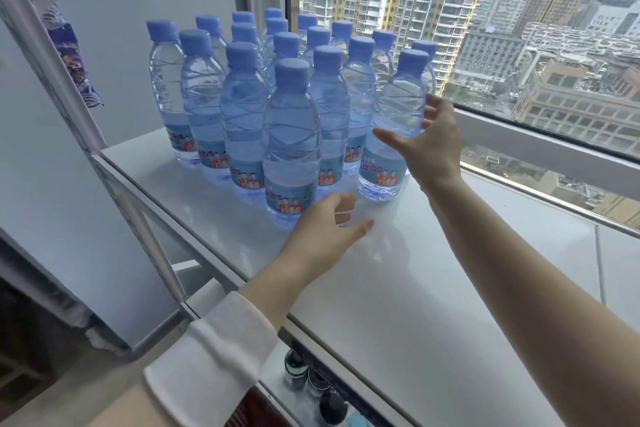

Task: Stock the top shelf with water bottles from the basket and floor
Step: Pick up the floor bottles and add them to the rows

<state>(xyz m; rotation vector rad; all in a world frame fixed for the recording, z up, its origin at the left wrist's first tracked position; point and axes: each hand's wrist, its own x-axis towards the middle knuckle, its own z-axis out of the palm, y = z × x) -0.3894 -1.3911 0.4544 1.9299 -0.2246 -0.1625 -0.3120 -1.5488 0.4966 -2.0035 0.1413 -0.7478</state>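
Several clear water bottles with blue caps stand in close rows on the white top shelf. One more bottle stands at the right front of the group. My right hand is cupped loosely around it, with the thumb across its front, the fingers spread behind it, and no firm grip. My left hand hovers low over the shelf beside the base of the front bottle, fingers loosely curled and holding nothing. Neither the basket nor the floor is in view.
The shelf's metal frame post slants up on the left. A large window runs behind and to the right of the shelf. Dark bottle tops show on a lower level under the front edge.
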